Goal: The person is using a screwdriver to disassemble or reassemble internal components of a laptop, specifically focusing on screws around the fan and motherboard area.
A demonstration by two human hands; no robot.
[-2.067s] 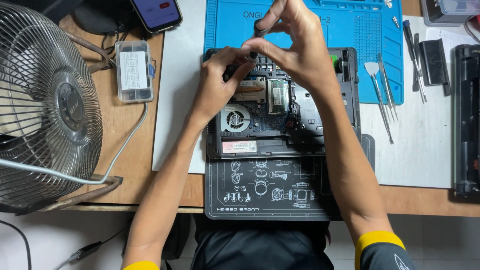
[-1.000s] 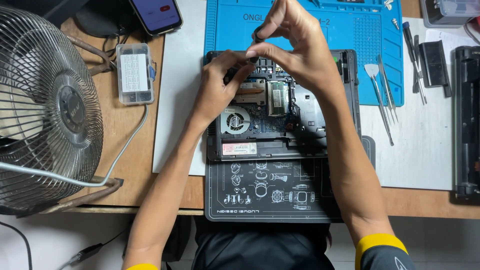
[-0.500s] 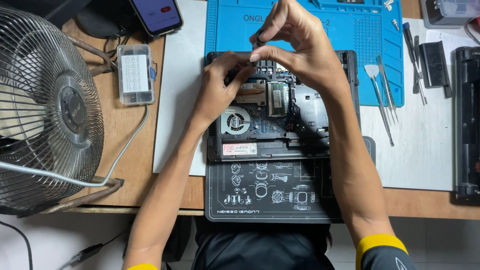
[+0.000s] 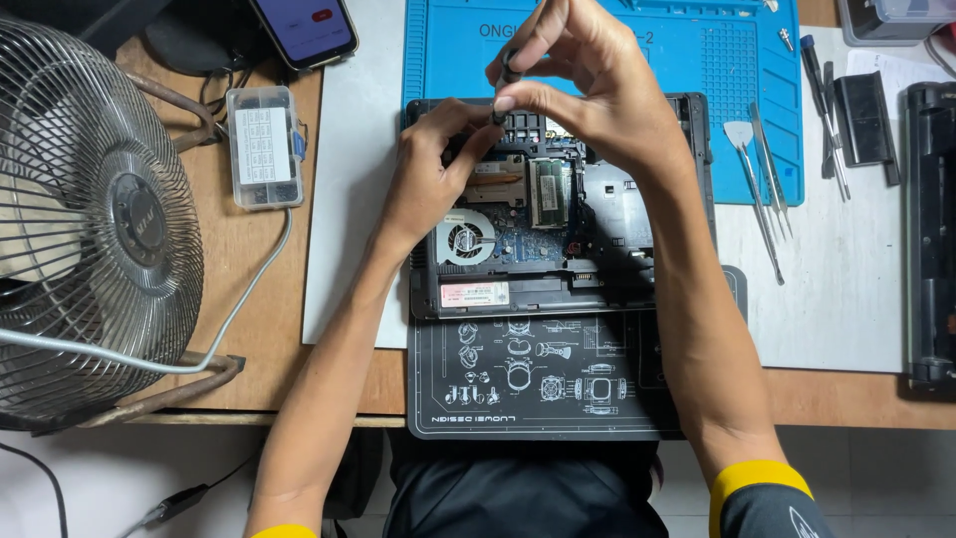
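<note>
Right now the right hand (image 4: 597, 85) pinches a slim dark screwdriver (image 4: 510, 65) between thumb and fingertips, upright, its tip coming down at the back-left edge of the opened laptop (image 4: 558, 214). The left hand (image 4: 428, 174) rests on the laptop's back-left corner, fingers curled beside the tip; whether it holds anything cannot be told.

The screwdriver looks light, stiff and thin, likely to roll in the fingers, so a grip high on the handle suits turning it. The laptop lies flat, its base bared, with a round fan (image 4: 465, 239), a copper heat pipe (image 4: 498, 177) and a memory stick (image 4: 550, 191) showing. These parts seem fragile; the chassis edges are the safer place to hold, and a slipped tip could scratch the board.

Under the laptop lie a black mat (image 4: 538, 384) toward the person and a blue mat (image 4: 717, 60) behind. Right of it lie a spudger (image 4: 752, 184) and tweezers (image 4: 769, 169), well apart from the hands. At left stand a parts box (image 4: 264, 146), a phone (image 4: 304, 28) and a big wire fan (image 4: 90, 229). The left wrist crowds the laptop's left edge.
</note>
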